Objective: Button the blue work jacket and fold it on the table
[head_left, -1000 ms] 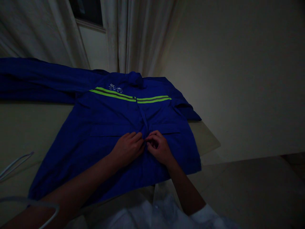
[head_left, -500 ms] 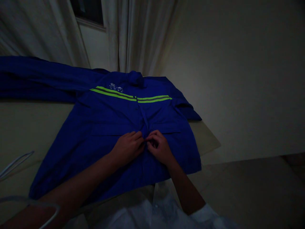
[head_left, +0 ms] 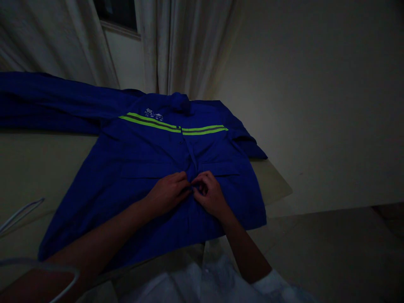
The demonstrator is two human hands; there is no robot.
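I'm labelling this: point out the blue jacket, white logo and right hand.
Blue jacket (head_left: 145,149): head view, front panel.
White logo (head_left: 154,114): head view, its middle.
Right hand (head_left: 213,195): head view, back of hand.

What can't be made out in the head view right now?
All in the head view:
What, if anything, the left hand and right hand grip at the front of the blue jacket: hidden by the hands themselves.
The end of the long sleeve: cut off by the left edge.
The white print: too small to read.
The dark opening: its top is cut off by the upper edge.
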